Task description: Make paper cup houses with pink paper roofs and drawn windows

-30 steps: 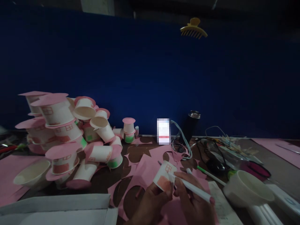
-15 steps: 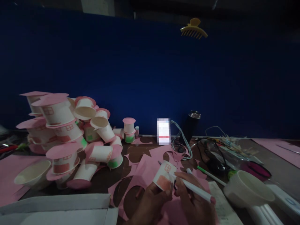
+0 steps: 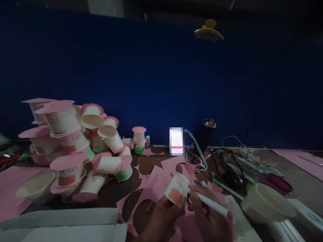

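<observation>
A small white paper cup (image 3: pixel 178 185) is tilted in my left hand (image 3: pixel 164 216), whose fingers close around its lower side. The cup carries a red window outline and a filled reddish patch below it. My right hand (image 3: pixel 210 211) grips a white marker (image 3: pixel 210 202) with a red end; its tip is at the cup's right side, and whether it touches cannot be told. Beneath both hands lie pink paper sheets (image 3: pixel 155 181) with round holes cut out. To the left, several decorated paper cups (image 3: pixel 63 122) with pink paper discs are piled up.
A lit phone (image 3: pixel 176 141) with a blurred screen stands against the blue wall, beside a black bottle (image 3: pixel 203 136). Stacked white cups (image 3: pixel 267 203), a green-tipped marker (image 3: pixel 227 189) and cables lie right. A white box (image 3: pixel 63 225) fills the front left, near a loose bowl (image 3: pixel 36 188).
Almost nothing differs. The cup in my left hand has shifted very slightly left, while my right hand and the marker keep nearly the same place.
</observation>
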A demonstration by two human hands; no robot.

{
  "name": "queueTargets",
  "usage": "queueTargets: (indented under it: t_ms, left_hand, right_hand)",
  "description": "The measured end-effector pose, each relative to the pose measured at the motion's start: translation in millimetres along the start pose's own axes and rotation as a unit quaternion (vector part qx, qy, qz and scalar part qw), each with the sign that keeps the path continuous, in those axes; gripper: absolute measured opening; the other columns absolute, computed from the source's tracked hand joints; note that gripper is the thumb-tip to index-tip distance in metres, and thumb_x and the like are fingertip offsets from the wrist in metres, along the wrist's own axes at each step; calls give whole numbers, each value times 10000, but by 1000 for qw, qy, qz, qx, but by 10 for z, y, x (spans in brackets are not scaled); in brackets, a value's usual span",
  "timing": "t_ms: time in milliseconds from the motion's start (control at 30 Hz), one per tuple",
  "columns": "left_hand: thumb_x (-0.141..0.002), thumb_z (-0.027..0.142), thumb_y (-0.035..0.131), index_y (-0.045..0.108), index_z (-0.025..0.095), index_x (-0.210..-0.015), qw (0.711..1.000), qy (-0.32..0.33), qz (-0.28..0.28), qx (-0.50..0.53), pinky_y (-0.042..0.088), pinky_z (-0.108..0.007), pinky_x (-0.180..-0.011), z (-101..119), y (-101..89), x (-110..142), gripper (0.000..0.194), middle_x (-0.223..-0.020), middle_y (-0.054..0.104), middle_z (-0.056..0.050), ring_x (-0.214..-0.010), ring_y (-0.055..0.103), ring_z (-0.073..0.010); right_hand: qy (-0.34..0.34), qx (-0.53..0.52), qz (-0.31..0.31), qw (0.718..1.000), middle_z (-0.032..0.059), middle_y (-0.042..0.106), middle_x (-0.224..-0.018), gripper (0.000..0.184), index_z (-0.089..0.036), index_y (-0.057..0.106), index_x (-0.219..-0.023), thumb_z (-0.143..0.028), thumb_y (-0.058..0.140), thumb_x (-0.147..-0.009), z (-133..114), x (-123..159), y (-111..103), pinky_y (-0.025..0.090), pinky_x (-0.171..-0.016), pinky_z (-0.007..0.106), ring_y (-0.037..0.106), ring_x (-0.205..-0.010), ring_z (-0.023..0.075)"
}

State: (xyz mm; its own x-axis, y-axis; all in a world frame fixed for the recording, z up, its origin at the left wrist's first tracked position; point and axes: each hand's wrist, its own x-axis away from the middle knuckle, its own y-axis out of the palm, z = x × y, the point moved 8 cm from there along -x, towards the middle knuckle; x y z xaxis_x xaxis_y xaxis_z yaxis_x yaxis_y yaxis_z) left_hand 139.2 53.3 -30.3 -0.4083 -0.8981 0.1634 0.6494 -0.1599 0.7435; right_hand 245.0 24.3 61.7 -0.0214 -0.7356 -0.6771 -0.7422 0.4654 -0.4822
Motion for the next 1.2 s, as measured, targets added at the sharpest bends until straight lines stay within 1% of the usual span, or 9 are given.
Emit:
queueTargets:
  t_ms: [167,333,467,567,667,767,900,1033,1200]
  left_hand:
    - [-558,282,862,736,126,-871,1000,-1,-1,8,389,-269,-739,32,36,28,372,-784,634,-42,-734,523,-137]
    - [-584,293,844,730,135,-939,1000,3,-11,-13,399,-287,-771,51,61,25,405,-826,667,-67,-794,553,-171]
    - [-615,291,820,732,130,-953,999,13,-5,-34,407,-309,-796,60,28,18,385,-848,688,-84,-816,574,-193]
    - [-598,294,830,733,133,-961,1000,3,-7,-26,410,-323,-816,45,30,22,409,-847,690,-86,-806,585,-197]
    - [-595,304,832,729,140,-994,1000,8,-26,-13,408,-336,-843,63,83,31,444,-875,695,-94,-834,594,-209]
    - [-602,294,827,738,142,-964,999,17,-27,-12,409,-330,-848,93,115,39,403,-857,700,-91,-840,601,-212]
    - [-592,291,838,749,143,-919,1000,5,-16,-24,415,-315,-830,99,121,49,369,-802,689,-70,-795,591,-191]
    - [-601,318,837,745,136,-944,999,7,-21,-24,409,-328,-854,113,136,63,399,-838,691,-83,-810,584,-193]
    - [-598,303,837,745,142,-929,999,12,-12,-30,404,-322,-832,74,77,36,379,-834,687,-77,-810,578,-191]
  right_hand:
    - [5,-12,-2,1000,18,674,-801,153,-223,602,-1042,-236,493,-935,17,9,8,524,-520,239,660,-601,142]
    - [13,-19,5,1000,35,688,-874,181,-214,602,-1079,-240,503,-930,57,42,0,546,-507,229,662,-560,127]
    - [38,-31,20,999,28,680,-849,186,-210,610,-1078,-249,501,-933,100,34,-28,564,-508,216,663,-537,120]
    - [30,-25,19,999,25,678,-810,180,-204,621,-1057,-255,502,-932,76,6,-31,565,-497,206,671,-541,123]
    - [27,-17,24,999,40,684,-834,177,-193,629,-1036,-262,505,-930,66,3,-41,558,-481,201,665,-527,117]
    - [33,-21,22,999,46,690,-860,183,-193,629,-1042,-270,507,-930,83,25,-27,563,-486,211,668,-528,123]
    - [41,-28,10,999,40,694,-870,181,-210,620,-1059,-271,505,-933,105,37,6,572,-511,227,677,-549,131]
    - [26,-25,14,999,29,687,-848,168,-221,611,-1055,-267,500,-939,67,7,-5,569,-532,230,668,-542,122]
    - [11,-13,9,1000,25,684,-798,169,-219,607,-1057,-268,490,-944,23,-16,-7,566,-550,244,663,-549,131]
